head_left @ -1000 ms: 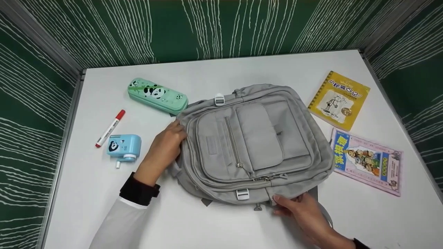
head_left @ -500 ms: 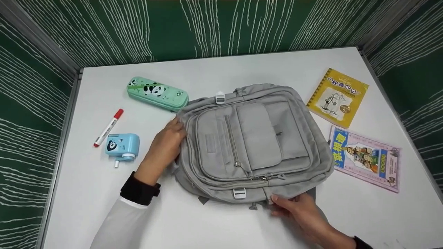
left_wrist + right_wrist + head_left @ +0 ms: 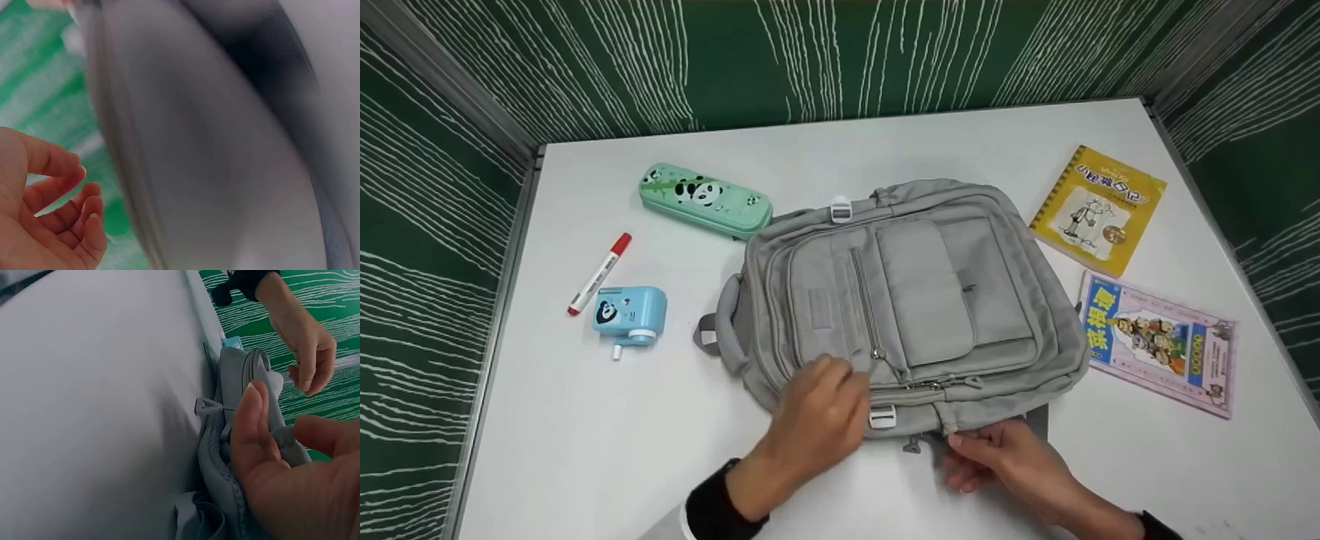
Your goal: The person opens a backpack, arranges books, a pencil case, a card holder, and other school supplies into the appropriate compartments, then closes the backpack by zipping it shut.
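A grey backpack (image 3: pixel 922 292) lies front side up on the white table, its top handle (image 3: pixel 727 322) at the left. My left hand (image 3: pixel 821 416) hovers over the bag's near left edge, close to a white buckle (image 3: pixel 883 417). In the left wrist view its fingers (image 3: pixel 67 216) are loosely bent with nothing between them, beside the blurred grey bag. My right hand (image 3: pixel 1009 461) holds the bag's near side by the side pocket, thumb on top and the other fingers lower. The right wrist view shows the grey fabric (image 3: pixel 289 441) between thumb and fingers.
To the left lie a green panda pencil case (image 3: pixel 705 199), a red-capped marker (image 3: pixel 600 274) and a blue pencil sharpener (image 3: pixel 630 315) with a crank. A yellow book (image 3: pixel 1099 210) and a pink book (image 3: pixel 1159 345) lie to the right. Green, white-streaked panels (image 3: pixel 840 60) enclose the table.
My left hand has let go of the bag's top end and moved right and nearer, above the near edge. The handle now shows. My right hand stays at the side pocket.
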Tool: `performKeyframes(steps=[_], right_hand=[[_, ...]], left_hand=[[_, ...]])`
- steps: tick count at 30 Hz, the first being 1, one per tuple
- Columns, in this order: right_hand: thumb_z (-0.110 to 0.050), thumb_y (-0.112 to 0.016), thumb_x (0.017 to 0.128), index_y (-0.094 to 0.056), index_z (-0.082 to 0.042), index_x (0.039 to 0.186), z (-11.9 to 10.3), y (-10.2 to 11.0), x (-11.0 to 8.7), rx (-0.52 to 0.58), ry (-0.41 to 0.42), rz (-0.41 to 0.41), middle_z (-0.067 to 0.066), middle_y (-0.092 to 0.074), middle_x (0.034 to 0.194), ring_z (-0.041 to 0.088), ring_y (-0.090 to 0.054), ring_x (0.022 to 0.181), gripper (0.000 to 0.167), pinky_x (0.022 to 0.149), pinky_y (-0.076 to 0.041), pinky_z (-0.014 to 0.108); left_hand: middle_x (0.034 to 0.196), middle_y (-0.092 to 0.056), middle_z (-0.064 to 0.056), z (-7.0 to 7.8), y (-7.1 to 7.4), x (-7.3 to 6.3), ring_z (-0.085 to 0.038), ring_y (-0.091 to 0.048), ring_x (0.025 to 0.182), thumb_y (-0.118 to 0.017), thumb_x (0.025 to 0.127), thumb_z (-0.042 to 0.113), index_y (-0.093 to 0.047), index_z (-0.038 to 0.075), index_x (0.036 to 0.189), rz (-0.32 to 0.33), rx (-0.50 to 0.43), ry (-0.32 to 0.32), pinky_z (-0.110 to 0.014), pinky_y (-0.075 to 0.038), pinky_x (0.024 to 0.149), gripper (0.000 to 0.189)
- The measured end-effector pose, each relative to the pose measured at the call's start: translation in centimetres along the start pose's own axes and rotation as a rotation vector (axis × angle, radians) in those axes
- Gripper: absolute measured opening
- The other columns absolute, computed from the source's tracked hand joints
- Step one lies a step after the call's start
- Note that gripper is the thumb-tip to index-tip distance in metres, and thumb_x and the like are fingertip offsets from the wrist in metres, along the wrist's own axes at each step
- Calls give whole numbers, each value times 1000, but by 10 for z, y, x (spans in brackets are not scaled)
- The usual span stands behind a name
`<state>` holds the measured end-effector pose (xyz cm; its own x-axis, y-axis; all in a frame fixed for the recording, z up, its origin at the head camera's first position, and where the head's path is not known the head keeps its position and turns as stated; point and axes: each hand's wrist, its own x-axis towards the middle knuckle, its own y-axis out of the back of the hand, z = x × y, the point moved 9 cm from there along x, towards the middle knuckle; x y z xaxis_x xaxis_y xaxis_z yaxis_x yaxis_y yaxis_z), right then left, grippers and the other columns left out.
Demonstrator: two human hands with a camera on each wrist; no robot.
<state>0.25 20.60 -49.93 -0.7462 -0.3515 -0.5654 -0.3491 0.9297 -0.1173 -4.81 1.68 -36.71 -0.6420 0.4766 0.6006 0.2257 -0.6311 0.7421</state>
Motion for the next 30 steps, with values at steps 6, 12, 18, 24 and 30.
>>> performKeyframes(steps=[6,12,18,24,30], right_hand=[[-17,-56,86,-64,0,85,-35,-11,-13,-307,238,20,15,-63,70,26,-61,57,18,50,-49,37],[-8,-66,78,-63,-21,86,-88,-17,-37,-717,788,228,-10,-59,72,4,-51,57,15,49,-41,16],[-14,-71,70,-64,-17,87,-105,-27,-46,-1052,1142,344,-10,-57,87,9,-50,78,19,72,-36,25],[-15,-69,68,-65,-12,93,-92,-35,-32,-1173,1123,262,-3,-57,97,17,-50,87,26,74,-34,33],[-12,-68,66,-65,-13,96,-86,-35,-25,-1210,1111,258,-3,-57,99,17,-50,88,30,73,-36,34]], left_hand=[[54,-40,4,47,-27,-15,-12,-41,48,-50,74,9,-46,13,57,-72,-32,-44,-25,-33,41,18],[47,-44,6,62,-60,-25,-11,-45,39,-58,75,16,-45,17,52,-261,100,-54,-27,-31,32,27],[45,-46,6,69,-83,-28,-13,-47,38,-63,70,24,-50,20,47,-386,289,-29,-31,-29,28,26],[46,-48,8,71,-105,-35,-10,-44,38,-65,62,22,-53,23,47,-491,415,12,-29,-29,29,20],[48,-49,10,70,-115,-39,-10,-45,41,-63,63,22,-54,26,48,-509,446,22,-28,-30,31,18]])
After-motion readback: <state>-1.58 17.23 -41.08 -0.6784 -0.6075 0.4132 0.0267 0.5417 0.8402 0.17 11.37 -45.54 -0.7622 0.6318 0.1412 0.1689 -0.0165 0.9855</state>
